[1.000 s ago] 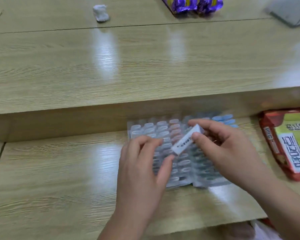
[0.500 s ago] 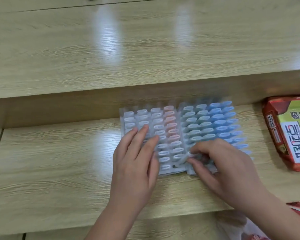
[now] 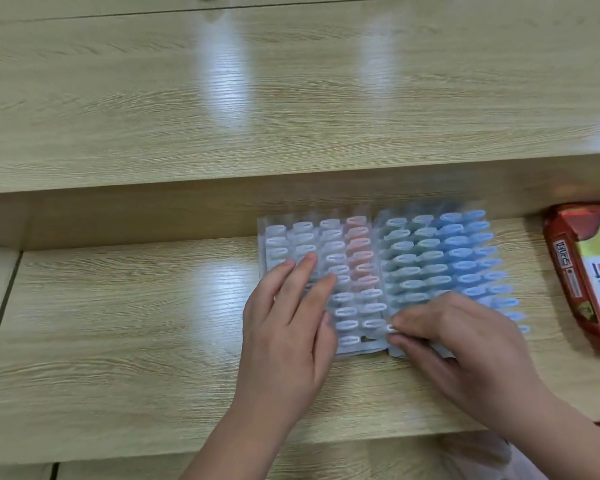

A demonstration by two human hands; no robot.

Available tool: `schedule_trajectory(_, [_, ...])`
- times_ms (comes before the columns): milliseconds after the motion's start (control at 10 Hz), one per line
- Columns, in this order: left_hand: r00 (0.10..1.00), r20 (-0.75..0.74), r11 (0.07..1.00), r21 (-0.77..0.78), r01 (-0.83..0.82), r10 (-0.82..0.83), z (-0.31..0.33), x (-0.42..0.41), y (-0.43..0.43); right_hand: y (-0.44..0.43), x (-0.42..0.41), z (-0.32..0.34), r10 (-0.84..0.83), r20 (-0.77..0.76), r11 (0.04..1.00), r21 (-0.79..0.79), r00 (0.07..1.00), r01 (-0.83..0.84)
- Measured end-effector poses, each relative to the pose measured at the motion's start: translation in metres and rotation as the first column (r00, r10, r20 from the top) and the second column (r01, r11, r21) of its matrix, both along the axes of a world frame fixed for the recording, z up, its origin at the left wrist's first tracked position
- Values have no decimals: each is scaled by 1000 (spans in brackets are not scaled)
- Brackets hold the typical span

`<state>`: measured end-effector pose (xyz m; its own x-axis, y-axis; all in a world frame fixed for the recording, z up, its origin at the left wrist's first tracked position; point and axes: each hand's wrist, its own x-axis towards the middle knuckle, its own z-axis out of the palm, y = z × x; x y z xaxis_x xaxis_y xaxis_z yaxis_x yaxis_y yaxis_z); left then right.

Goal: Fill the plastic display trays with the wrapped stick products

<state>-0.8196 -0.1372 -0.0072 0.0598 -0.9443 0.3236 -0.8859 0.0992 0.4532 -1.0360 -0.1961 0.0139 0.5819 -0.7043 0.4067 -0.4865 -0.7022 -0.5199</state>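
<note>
Thumb and forefinger of the right hand (image 3: pixel 465 344) pinch the end of one white wrapped stick (image 3: pixel 391 329) at the near-left corner of the right tray (image 3: pixel 400 353); I cannot tell how its other fingers lie. The left hand (image 3: pixel 288 327) lies flat on the left tray (image 3: pixel 361 351), its fingers (image 3: pixel 307 263) straight and slightly spread over the near-left slots. On my feed the two clear plastic trays sit side by side, touching, on the lower wooden shelf (image 3: pixel 118 323), against the step up to the higher table top (image 3: pixel 222 98). The left tray holds white sticks (image 3: pixel 347 311) and a column of pink sticks (image 3: pixel 359 244); the right tray holds greenish sticks (image 3: pixel 402 258) and blue sticks (image 3: pixel 461 252). A red snack packet (image 3: pixel 589 271) lies well to the right.
</note>
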Motion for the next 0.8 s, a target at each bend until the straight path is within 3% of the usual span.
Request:
schedule_trajectory(300, [1000, 3, 1000, -8, 3, -3, -1, 1, 0, -4, -1, 2, 53, -30, 999, 4, 998, -53])
schedule_trajectory(500, [1000, 2, 1000, -14, 6, -6, -2, 1, -1, -5, 1, 9, 135, -286, 971, -153, 949, -184])
schedule_trajectory(700, [999, 22, 1000, 0, 30, -30, -2, 3, -3, -1, 7, 15, 75, -313, 985, -122, 947, -119])
schedule_trajectory(800, [980, -196, 991, 115, 65, -42, 22, 5, 9, 12, 6, 37, -10, -254, 1000, -9, 967, 8])
